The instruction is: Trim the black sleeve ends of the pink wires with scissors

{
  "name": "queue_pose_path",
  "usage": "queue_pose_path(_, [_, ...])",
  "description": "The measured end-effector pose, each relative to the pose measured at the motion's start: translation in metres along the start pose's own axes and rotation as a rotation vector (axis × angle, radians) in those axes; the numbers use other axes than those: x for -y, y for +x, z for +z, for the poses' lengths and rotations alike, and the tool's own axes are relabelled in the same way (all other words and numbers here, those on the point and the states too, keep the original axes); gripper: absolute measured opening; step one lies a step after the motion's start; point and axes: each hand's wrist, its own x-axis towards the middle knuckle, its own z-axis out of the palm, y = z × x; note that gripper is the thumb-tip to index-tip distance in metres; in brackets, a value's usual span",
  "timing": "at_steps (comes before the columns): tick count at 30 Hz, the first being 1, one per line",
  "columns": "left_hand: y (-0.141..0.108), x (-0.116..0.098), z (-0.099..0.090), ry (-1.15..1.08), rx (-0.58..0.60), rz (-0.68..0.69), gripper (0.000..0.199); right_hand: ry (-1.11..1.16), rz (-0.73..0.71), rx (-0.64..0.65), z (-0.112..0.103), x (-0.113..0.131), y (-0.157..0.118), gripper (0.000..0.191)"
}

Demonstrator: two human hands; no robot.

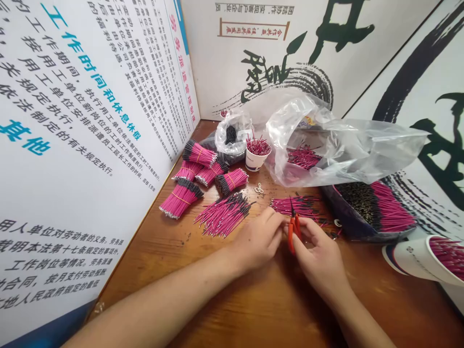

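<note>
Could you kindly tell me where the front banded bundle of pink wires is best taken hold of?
Grip the bundle at its middle, over the yellow band, coming from above with the left hand: the band holds the wires tight there, while the ends splay, and it lies flat.

We are holding our left arm (155, 309) angled in from the lower left and our right arm (357, 314) from the lower right, bringing our left hand (257, 239) and right hand (319, 256) close together, wrists bent and fingers (275, 217) curling inward, almost touching.
</note>
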Motion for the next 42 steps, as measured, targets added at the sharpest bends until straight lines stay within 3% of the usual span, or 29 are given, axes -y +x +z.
queue_pose_path(6, [0.008, 0.010, -0.009, -0.469, -0.261, -0.156, 0.004, -0.192, -0.057, -0.033, -0.011, 0.008, 0.003, 0.023])
queue_pose_path(10, [0.010, 0.011, -0.012, -0.646, -0.318, -0.216, 0.006, -0.249, -0.095, 0.036, -0.009, 0.016, 0.001, 0.022])
queue_pose_path(21, [0.009, 0.010, -0.012, -0.625, -0.320, -0.219, 0.014, -0.249, -0.155, 0.092, -0.010, 0.022, -0.001, 0.022])
queue_pose_path(27, [0.010, 0.008, -0.013, -0.546, -0.339, -0.180, 0.014, -0.215, -0.105, 0.137, -0.009, 0.023, -0.005, 0.023])
queue_pose_path(42, [0.010, 0.009, -0.014, -0.520, -0.282, -0.183, 0.017, -0.321, -0.162, 0.139, -0.012, 0.024, -0.002, 0.026])
